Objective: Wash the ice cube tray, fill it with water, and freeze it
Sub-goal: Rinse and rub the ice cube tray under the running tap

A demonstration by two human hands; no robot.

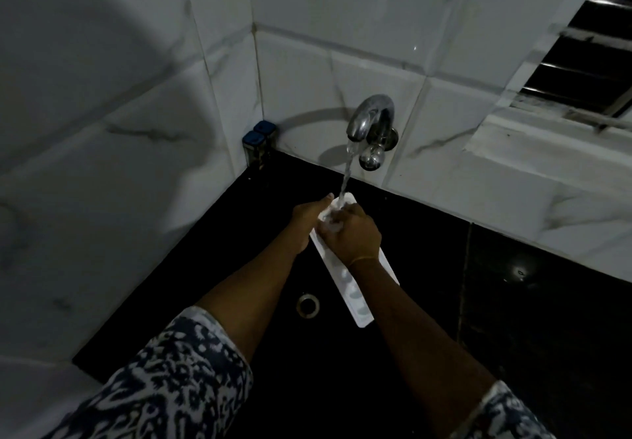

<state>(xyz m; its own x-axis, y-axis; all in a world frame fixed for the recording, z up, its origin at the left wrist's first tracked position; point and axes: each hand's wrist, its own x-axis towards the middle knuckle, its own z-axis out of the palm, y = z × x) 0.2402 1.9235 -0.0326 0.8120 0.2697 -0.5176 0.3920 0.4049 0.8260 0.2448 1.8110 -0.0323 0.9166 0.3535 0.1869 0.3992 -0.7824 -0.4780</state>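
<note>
A long white ice cube tray (356, 303) slants over the black sink (427, 353), its far end under the water stream (346, 173) from the chrome tap (370, 114). My left hand (307, 220) holds the tray's far left edge, thumb stretched along the rim. My right hand (355, 234) lies on top of the tray's far half. Its fingers are bent down onto the compartments where the water lands. Splashing water hides the fingertips. The near end of the tray sticks out past my right wrist, with several compartments showing.
A round metal drain (307, 305) sits in the sink floor just left of the tray. Two small containers with blue lids (259, 137) stand in the back left corner. White marble-look tiles form the walls, and a louvred window (581, 48) is at the upper right.
</note>
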